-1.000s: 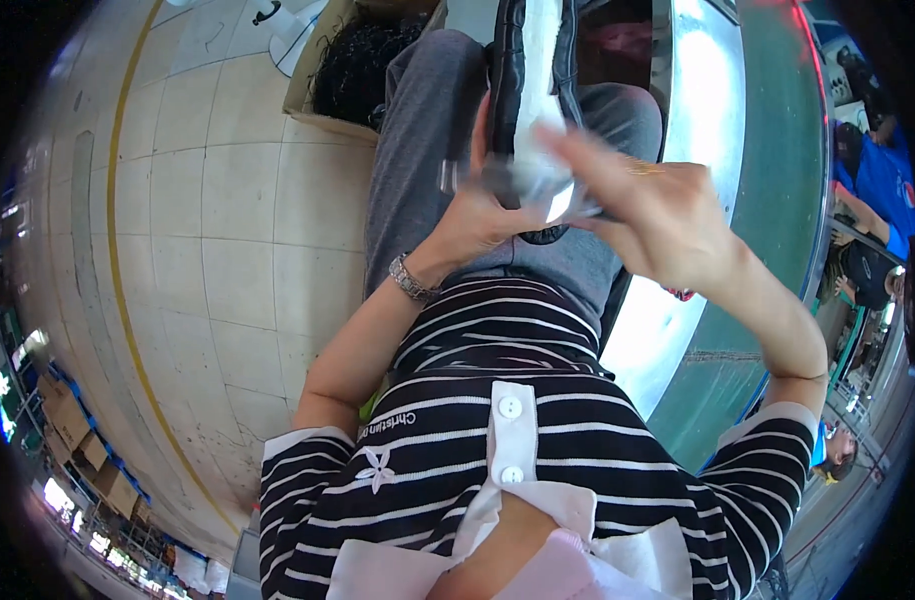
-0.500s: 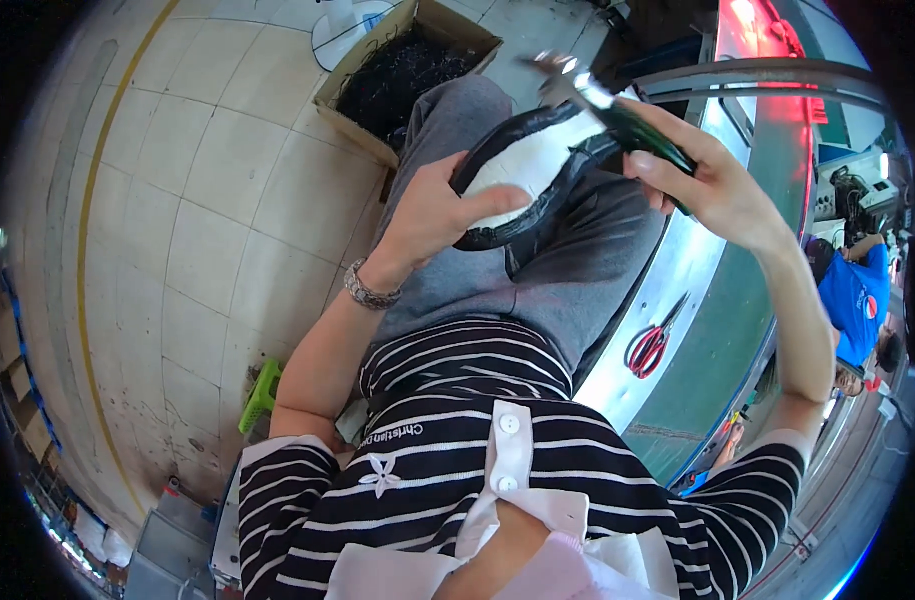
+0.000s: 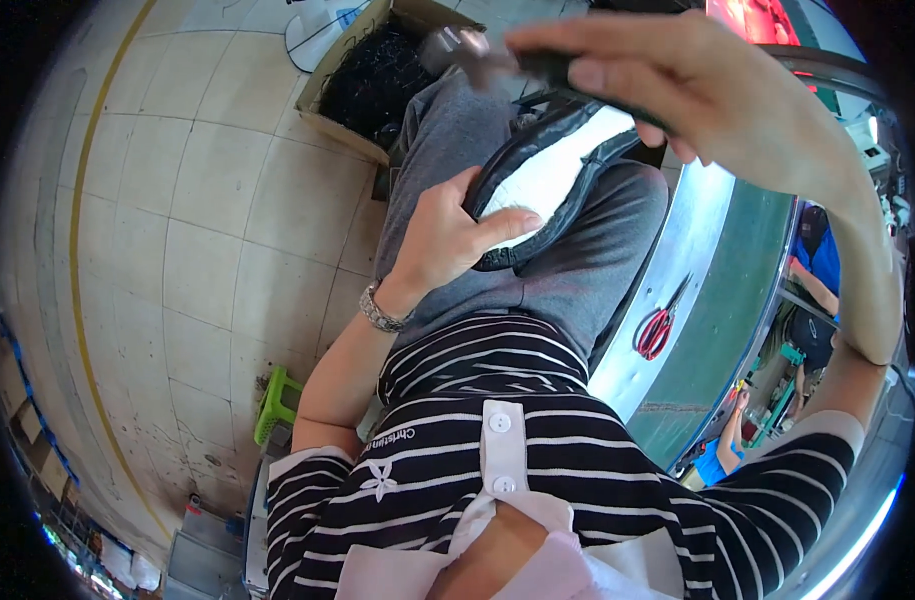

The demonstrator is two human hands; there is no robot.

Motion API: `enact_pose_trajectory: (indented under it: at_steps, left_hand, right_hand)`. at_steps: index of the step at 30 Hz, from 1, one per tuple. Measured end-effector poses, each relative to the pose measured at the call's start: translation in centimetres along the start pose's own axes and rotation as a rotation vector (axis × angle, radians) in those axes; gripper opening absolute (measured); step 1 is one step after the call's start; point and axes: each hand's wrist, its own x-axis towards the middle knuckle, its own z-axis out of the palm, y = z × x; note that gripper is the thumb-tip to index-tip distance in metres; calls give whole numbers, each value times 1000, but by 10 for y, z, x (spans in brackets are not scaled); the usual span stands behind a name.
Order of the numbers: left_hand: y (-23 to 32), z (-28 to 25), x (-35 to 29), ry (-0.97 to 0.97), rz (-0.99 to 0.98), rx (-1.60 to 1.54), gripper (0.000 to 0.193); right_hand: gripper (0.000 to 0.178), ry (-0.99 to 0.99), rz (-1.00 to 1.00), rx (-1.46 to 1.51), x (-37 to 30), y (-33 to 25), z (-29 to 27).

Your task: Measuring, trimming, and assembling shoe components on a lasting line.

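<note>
My left hand (image 3: 447, 235) grips a black shoe (image 3: 479, 260) with its white underside (image 3: 537, 185) turned up, above my lap. The thumb presses on that white face while the fingers wrap round the side, partly hidden. Over the shoe's far end, my right hand (image 3: 687, 85) is closed round the dark handle of a metal-headed hand tool (image 3: 467, 55). Motion smears the tool's head, so I cannot tell whether it is a hammer or pincers. The head hangs apart from the shoe, beyond it to the left.
Red-handled scissors (image 3: 657, 332) lie on the metal edge of the green-topped bench (image 3: 712, 305) at my right. A cardboard box (image 3: 342, 135) of black scraps stands on the floor ahead. A green plastic stool (image 3: 277, 405) is at my left. Other people (image 3: 722, 455) work beyond the bench.
My right hand has lifted the tool up and leftward, away from the shoe's white underside. My left hand has shifted slightly right and nearer, still gripping the shoe.
</note>
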Motion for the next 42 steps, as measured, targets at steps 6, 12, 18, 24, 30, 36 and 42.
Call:
enact_pose_trajectory:
  at_steps: [6, 12, 18, 24, 30, 36, 42]
  left_hand:
    - [-3, 4, 2, 15, 60, 103, 54]
    - [-1, -2, -3, 9, 24, -1, 49]
    - [-3, 9, -5, 21, 53, 78, 54]
    - [-6, 9, -9, 48, 21, 74, 56]
    - [4, 22, -8, 42, -78, 190, 54]
    - [0, 22, -11, -201, -373, -306, 54]
    - [-9, 33, -19, -181, -298, -290, 46]
  right_hand:
    - [39, -343, 200, 234, -22, -8, 17]
    - [44, 138, -151, 124, -27, -18, 11]
    - [48, -341, 367, -41, -73, -19, 66]
    - [46, 506, -103, 290, -81, -31, 59]
    - [49, -19, 280, 184, -96, -17, 82]
    - [52, 640, 2, 396, -110, -7, 103]
    - [53, 50, 295, 156, -117, 2, 81]
